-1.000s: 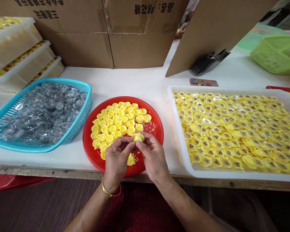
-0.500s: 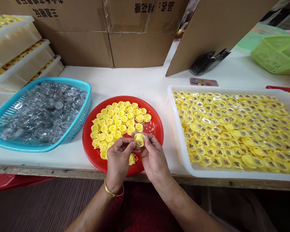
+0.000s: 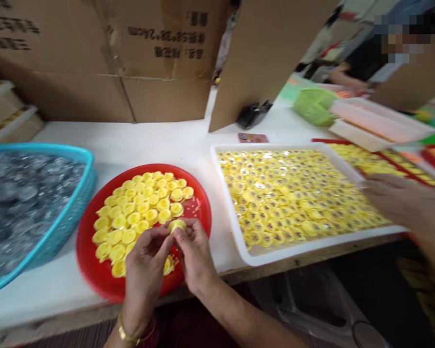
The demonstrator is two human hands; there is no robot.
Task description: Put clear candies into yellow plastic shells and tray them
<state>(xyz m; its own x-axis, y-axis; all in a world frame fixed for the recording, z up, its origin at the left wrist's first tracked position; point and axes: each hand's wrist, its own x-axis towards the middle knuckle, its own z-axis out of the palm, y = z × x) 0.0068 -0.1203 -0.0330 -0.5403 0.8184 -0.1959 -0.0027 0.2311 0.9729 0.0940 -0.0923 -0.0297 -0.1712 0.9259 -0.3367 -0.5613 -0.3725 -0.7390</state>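
My left hand [image 3: 145, 263] and my right hand [image 3: 197, 256] meet over the near part of a round red tray [image 3: 83, 246]. Between their fingertips they pinch one small, round yellow plastic piece [image 3: 177, 225], its rim facing up; fingers hide its lower part. Many similar yellow cup-shaped pieces [image 3: 134, 218] lie in rows on the red tray, with tiny pale bits scattered near its right side. A gold bracelet circles my left wrist.
At left stands a blue basket [image 3: 89, 181] of clear plastic-wrapped discs. To the right, a white tray [image 3: 223, 208] holds packed yellow pieces; another person's blurred hand [image 3: 402, 198] reaches its right edge. Cardboard [image 3: 166, 99] stands behind. Farther right are a green basket [image 3: 313, 106] and stacked trays [image 3: 380, 121].
The view has swung right, so the trays sit farther left in the picture. Another person's hand has come in at the right. My hands still hold the yellow piece.
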